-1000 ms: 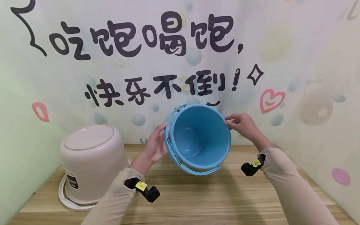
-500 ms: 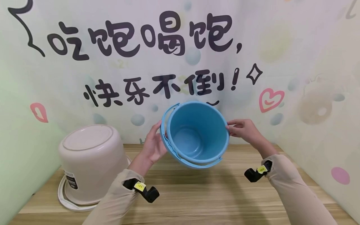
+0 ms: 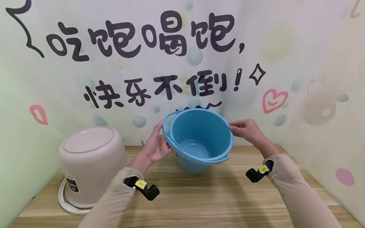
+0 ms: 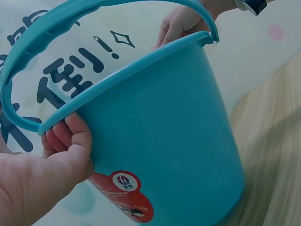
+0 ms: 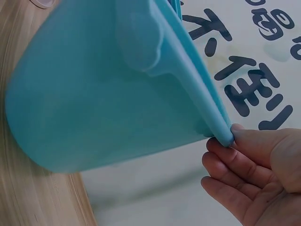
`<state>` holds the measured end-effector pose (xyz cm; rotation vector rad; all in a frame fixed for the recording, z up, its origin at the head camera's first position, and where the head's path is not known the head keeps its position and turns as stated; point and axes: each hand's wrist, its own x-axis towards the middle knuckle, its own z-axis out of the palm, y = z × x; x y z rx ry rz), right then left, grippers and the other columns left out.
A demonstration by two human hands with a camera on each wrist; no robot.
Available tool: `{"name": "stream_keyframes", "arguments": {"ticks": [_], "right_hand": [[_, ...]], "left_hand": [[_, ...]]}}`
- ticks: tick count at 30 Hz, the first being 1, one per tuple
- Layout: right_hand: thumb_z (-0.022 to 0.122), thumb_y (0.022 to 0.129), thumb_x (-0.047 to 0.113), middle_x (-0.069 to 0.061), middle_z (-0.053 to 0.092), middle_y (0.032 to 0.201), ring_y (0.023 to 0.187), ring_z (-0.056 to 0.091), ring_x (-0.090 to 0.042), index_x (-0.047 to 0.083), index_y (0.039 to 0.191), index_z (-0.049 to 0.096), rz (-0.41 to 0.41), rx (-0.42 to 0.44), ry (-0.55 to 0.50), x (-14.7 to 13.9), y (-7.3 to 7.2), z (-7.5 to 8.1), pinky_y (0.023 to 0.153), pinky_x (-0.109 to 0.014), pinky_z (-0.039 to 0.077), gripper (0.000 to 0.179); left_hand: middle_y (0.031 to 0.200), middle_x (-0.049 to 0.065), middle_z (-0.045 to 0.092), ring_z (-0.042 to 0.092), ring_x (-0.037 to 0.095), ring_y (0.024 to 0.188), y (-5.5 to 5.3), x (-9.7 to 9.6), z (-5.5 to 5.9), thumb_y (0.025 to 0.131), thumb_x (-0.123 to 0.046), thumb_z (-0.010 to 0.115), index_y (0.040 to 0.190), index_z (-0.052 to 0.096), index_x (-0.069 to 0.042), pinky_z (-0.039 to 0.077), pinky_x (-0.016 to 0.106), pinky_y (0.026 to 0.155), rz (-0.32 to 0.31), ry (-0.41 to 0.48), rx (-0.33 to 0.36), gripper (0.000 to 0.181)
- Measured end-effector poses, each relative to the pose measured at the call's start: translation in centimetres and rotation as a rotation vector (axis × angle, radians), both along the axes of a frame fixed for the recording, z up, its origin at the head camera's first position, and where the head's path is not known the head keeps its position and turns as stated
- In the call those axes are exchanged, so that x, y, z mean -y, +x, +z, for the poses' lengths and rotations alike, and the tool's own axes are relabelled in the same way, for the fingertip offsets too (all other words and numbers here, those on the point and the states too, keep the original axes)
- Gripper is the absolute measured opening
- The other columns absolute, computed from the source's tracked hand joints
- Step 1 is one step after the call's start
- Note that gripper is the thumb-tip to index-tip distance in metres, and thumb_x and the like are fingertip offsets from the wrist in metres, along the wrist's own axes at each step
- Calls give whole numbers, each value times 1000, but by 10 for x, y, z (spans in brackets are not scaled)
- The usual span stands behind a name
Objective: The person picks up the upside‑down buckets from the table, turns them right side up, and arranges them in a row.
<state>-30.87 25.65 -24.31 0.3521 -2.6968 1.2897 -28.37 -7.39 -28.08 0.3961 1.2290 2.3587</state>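
By the left hand [image 3: 156, 146] and right hand [image 3: 247, 131], the tilted blue bucket [image 3: 202, 133] is held over the wooden table [image 3: 199, 202], gripped at opposite sides of its rim [image 4: 124, 80] by half-curled left fingers [image 4: 77, 129] and a right thumb-and-finger pinch, both forearms [image 3: 114, 196] being stretched forward and angled inward.

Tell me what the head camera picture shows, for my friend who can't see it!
A left hand and a right hand hold a tilted blue bucket, its opening toward the camera. To the left, an upside-down pale tub sits on a wooden table. Big black writing is behind.
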Motion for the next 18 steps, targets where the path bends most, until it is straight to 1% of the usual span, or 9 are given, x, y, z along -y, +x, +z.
{"name": "stream_keyframes", "arguments": {"ticks": [5,10,14,18], "right_hand": [[59,90,20,-21,64,99,85,64,-26,-7,117,57,-8,8,11,2,-1,-2,79,-39,49,38],[59,90,19,-19,65,97,80,63,-22,-7,116,58,-4,39,8,3,-2,-5,78,-38,50,37],[59,90,18,-19,65,95,77,62,-21,-8,115,58,-5,56,6,3,-3,-7,79,-40,49,36],[59,90,18,-18,66,94,76,62,-20,-8,115,58,-9,60,9,3,-5,-9,78,-39,50,36]], "left_hand": [[131,11,33,48,15,98,-2,-1,-2,88,-64,33,143,21,-3,45,23,77,19,-11,72,82],[126,10,37,50,14,91,-4,-2,-5,88,-64,34,139,26,-2,46,21,74,64,-30,144,81],[121,10,40,50,14,89,-5,-3,-7,86,-65,36,137,29,-1,45,21,73,91,-55,178,82],[113,8,44,49,14,87,-5,-4,-9,86,-65,38,135,32,-2,45,21,73,106,-64,198,81]]}}
